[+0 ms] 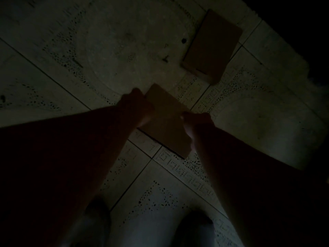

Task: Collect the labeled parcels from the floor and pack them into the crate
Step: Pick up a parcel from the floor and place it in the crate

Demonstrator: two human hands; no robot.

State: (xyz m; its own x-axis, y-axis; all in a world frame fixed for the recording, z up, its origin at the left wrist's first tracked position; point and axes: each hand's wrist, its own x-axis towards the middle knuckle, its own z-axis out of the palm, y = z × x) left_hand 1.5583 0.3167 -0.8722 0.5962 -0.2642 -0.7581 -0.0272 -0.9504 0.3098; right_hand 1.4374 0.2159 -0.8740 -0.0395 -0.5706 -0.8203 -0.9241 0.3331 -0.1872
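A dim tiled floor (110, 38) with dark grout lines and speckled ornamental borders carries a flat brown cardboard parcel (212, 46) lying at the upper right. A small dark spot (183, 40) sits on the tile just beside the parcel's left edge.

A flat cardboard parcel (165, 120) sits at the middle of the view over the tiled floor (89, 50), between the two hands: the left hand (137, 106) at its left edge, the right hand (195, 122) at its right edge. In the dim light it seems lifted slightly off the tiles. A second parcel (213, 45) lies on the floor farther away, to the right, well apart.
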